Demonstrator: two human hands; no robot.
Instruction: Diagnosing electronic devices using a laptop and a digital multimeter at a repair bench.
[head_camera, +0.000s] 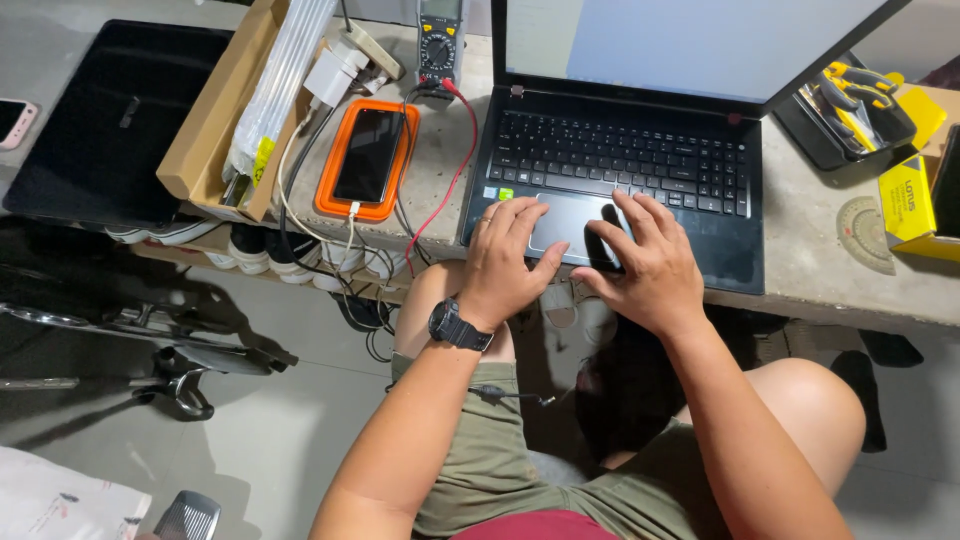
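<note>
Nearest to the camera are the person's bare knees and olive green shorts, and above them the two forearms reach forward to the open black laptop computer (640, 160), which stands on the grey concrete bench (800, 270).

The left hand (500, 260), with a black wristwatch (458, 326) on the wrist, lies flat on the front left part of the laptop, its fingers loosely spread and holding nothing; the thumb points to the grey touchpad (568, 222). The right hand (645, 265) rests just beside it on the right side of the touchpad, the fingers also spread and flat, gripping nothing, and the fingertips nearly reach the lowest row of keys.

Left of the laptop a red wire (452, 175) runs over the bench edge. Further left lies a dark smartphone in an orange rubber case (368, 158), with a white cable plugged in its near end. Left of that phone stands a long brown cardboard box (215, 115), and beyond the box a flat black closed laptop (110, 120).

Behind the phone, at the left corner of the laptop screen, a grey multimeter with a round dial (440, 45) is seen. Right of the laptop are a black tray with yellow-handled tools (850, 100) and a yellow carton box (910, 200).
</note>
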